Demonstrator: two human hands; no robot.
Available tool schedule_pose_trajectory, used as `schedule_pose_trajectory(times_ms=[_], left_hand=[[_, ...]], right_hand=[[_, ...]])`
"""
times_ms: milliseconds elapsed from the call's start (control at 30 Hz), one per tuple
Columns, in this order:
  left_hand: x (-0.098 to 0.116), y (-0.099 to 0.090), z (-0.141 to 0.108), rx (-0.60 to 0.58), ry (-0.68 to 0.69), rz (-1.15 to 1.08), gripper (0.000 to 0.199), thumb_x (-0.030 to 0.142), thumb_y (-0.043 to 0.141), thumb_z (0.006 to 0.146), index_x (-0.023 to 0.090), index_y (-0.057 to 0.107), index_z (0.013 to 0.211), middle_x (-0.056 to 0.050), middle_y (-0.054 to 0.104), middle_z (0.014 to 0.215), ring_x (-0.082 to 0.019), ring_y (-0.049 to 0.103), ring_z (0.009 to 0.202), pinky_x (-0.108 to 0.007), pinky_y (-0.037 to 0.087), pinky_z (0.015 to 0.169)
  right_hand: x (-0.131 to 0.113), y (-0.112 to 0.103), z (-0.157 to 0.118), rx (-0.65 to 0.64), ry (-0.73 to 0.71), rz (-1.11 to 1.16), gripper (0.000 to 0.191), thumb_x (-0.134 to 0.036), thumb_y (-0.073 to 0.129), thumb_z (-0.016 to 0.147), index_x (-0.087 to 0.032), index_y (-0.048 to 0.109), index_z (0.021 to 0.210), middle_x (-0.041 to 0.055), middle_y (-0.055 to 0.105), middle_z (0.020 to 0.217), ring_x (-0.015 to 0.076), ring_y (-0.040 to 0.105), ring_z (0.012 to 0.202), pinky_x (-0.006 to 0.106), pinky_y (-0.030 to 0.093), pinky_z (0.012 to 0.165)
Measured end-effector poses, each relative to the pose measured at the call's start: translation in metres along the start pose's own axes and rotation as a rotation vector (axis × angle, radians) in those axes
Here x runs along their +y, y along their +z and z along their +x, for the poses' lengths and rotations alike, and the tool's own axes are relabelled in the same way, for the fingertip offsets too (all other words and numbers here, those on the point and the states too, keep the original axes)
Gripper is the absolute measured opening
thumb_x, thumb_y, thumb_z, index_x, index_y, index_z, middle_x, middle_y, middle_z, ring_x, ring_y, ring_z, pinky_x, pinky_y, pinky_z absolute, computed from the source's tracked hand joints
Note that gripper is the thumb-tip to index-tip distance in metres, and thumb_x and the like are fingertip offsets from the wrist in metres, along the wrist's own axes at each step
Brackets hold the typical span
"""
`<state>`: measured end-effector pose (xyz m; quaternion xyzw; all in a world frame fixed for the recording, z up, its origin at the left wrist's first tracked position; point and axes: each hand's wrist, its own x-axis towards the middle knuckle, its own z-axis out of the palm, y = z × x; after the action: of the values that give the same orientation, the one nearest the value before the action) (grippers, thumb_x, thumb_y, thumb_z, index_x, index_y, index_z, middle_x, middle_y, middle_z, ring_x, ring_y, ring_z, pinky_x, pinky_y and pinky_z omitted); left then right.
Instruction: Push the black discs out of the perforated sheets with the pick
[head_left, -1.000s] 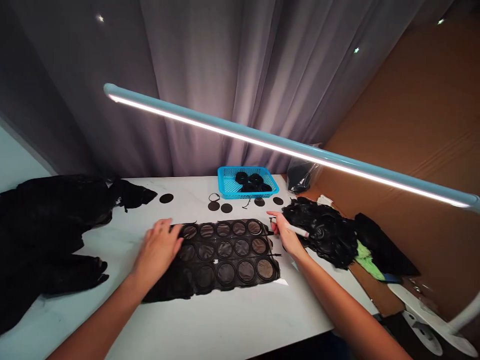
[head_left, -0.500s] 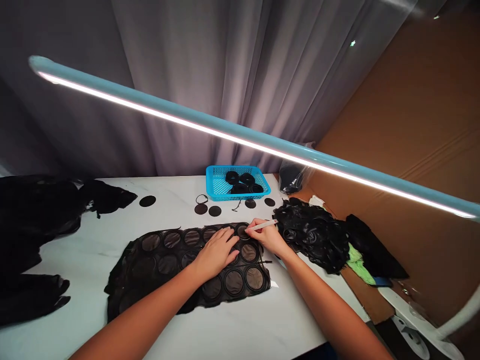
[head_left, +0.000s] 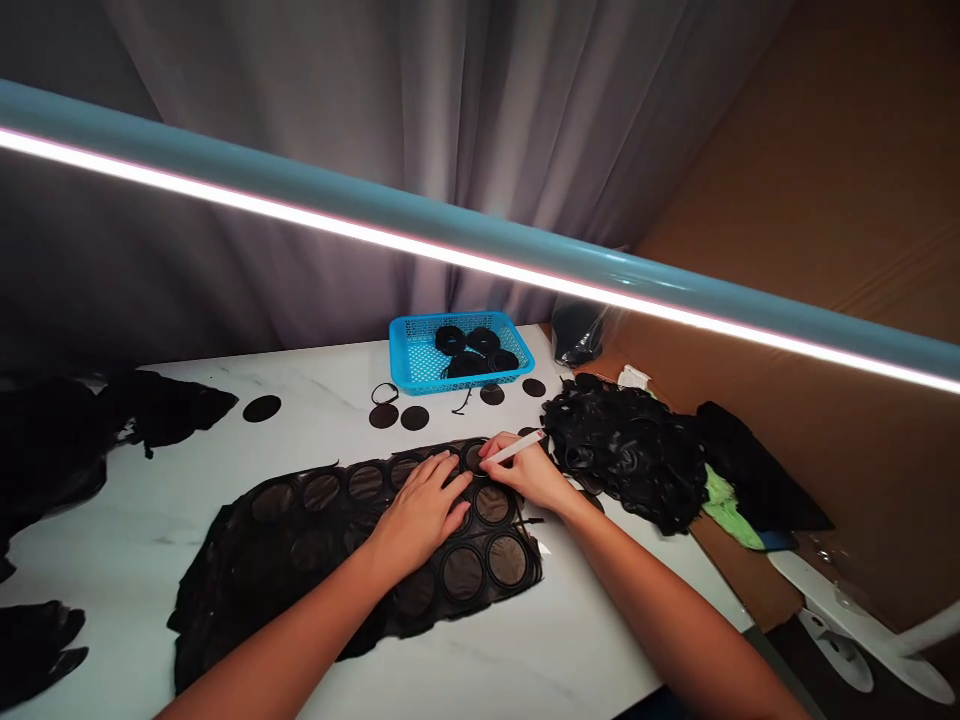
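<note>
At lower centre, black ringed sheet point(head_left: 337, 515) touched by left hand point(head_left: 424, 508), fingers extended, grip loose; white pen-like tool point(head_left: 517, 446) pinched by right hand point(head_left: 531, 472), tip apparently over upper-row ring.

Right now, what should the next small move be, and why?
Probably a short stroke of the white pen-like tool around the far-row end ring: the right hand pinches it, tip seemingly there; the left hand lies flat on the black sheet alongside.

Sheet point(head_left: 337, 515) on table point(head_left: 525, 660), basket point(head_left: 420, 388) behind it, apparently rings point(head_left: 469, 364) inside, heap point(head_left: 622, 450) to the right
</note>
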<state>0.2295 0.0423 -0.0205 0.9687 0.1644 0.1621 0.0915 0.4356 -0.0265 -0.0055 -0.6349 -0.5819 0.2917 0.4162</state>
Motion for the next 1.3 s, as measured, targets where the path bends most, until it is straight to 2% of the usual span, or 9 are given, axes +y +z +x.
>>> schedule_pose_trajectory(times_ms=[267, 467, 567, 667, 733, 833, 1000, 1100, 1300], left_hand=[[0.001, -0.001, 0.0, -0.011, -0.008, 0.009, 0.035, 0.023, 0.06, 0.09, 0.02, 0.057, 0.125, -0.014, 0.053, 0.135, -0.031, 0.046, 0.129, -0.048, 0.043, 0.105], [0.002, -0.002, 0.001, -0.013, -0.035, -0.012, 0.034, 0.019, 0.06, 0.088, 0.02, 0.058, 0.122, -0.012, 0.054, 0.133, -0.03, 0.047, 0.128, -0.047, 0.043, 0.104], [0.001, 0.0, 0.0, 0.0, -0.037, -0.022, 0.033, 0.019, 0.059, 0.089, 0.021, 0.058, 0.122, -0.011, 0.054, 0.132, -0.029, 0.047, 0.128, -0.047, 0.043, 0.104], [-0.002, 0.001, 0.002, 0.014, -0.038, -0.045, 0.033, 0.019, 0.057, 0.09, 0.023, 0.059, 0.122, -0.009, 0.055, 0.131, -0.028, 0.048, 0.127, -0.047, 0.044, 0.103], [-0.002, -0.001, 0.003, 0.016, -0.035, -0.052, 0.033, 0.019, 0.056, 0.09, 0.023, 0.059, 0.123, -0.01, 0.055, 0.131, -0.028, 0.048, 0.126, -0.048, 0.044, 0.104], [0.004, -0.006, -0.001, 0.031, -0.027, -0.061, 0.031, 0.021, 0.057, 0.091, 0.02, 0.059, 0.122, -0.012, 0.054, 0.132, -0.029, 0.046, 0.129, -0.048, 0.042, 0.107], [0.027, -0.007, -0.028, -0.04, 0.043, -0.092, 0.034, 0.025, 0.059, 0.09, 0.022, 0.057, 0.124, -0.011, 0.052, 0.139, -0.028, 0.043, 0.135, -0.048, 0.036, 0.111], [0.037, -0.002, -0.043, -0.085, 0.061, -0.063, 0.045, 0.026, 0.062, 0.088, 0.022, 0.052, 0.132, -0.013, 0.043, 0.148, -0.03, 0.035, 0.14, -0.051, 0.032, 0.113], [0.039, -0.002, -0.046, -0.132, 0.054, -0.018, 0.056, 0.023, 0.063, 0.087, 0.027, 0.046, 0.14, -0.014, 0.039, 0.151, -0.031, 0.032, 0.142, -0.053, 0.031, 0.112]], right_hand=[[-0.005, 0.005, -0.005, 0.005, -0.106, -0.195, 0.014, -0.015, 0.06, 0.085, -0.019, 0.055, 0.072, 0.0037, 0.065, 0.09, 0.017, 0.06, 0.083, 0.029, 0.045, 0.076], [-0.012, 0.021, -0.014, -0.093, -0.292, -0.806, 0.008, -0.013, 0.052, 0.092, -0.019, 0.056, 0.088, 0.0071, 0.065, 0.086, 0.0226, 0.057, 0.086, 0.033, 0.041, 0.076], [-0.009, 0.002, -0.005, 0.027, -0.201, -0.933, 0.013, -0.012, 0.049, 0.093, -0.019, 0.056, 0.085, 0.0077, 0.064, 0.081, 0.0234, 0.056, 0.081, 0.033, 0.039, 0.074], [-0.004, -0.034, -0.001, 0.353, -0.013, -0.886, 0.017, -0.015, 0.044, 0.094, -0.019, 0.056, 0.083, 0.01, 0.064, 0.081, 0.0242, 0.056, 0.079, 0.033, 0.039, 0.071], [-0.004, -0.051, -0.008, 0.46, 0.012, -0.755, 0.017, -0.018, 0.043, 0.094, -0.019, 0.056, 0.083, 0.0104, 0.065, 0.084, 0.0234, 0.057, 0.079, 0.032, 0.041, 0.071], [-0.009, -0.052, -0.029, 0.334, -0.017, -0.504, 0.015, -0.021, 0.048, 0.092, -0.021, 0.055, 0.079, 0.0078, 0.067, 0.088, 0.0211, 0.059, 0.079, 0.031, 0.043, 0.071], [-0.015, -0.01, -0.066, 0.011, 0.012, -0.222, 0.014, -0.023, 0.053, 0.09, -0.022, 0.057, 0.076, 0.0028, 0.069, 0.088, 0.0179, 0.06, 0.079, 0.029, 0.045, 0.071], [-0.017, 0.004, -0.073, -0.034, 0.011, -0.132, 0.017, -0.023, 0.053, 0.091, -0.021, 0.055, 0.074, 0.0023, 0.067, 0.088, 0.0171, 0.059, 0.081, 0.028, 0.044, 0.072], [-0.02, 0.003, -0.067, -0.06, -0.029, -0.089, 0.02, -0.023, 0.055, 0.09, -0.02, 0.053, 0.07, 0.002, 0.063, 0.087, 0.0165, 0.057, 0.082, 0.029, 0.043, 0.075]])
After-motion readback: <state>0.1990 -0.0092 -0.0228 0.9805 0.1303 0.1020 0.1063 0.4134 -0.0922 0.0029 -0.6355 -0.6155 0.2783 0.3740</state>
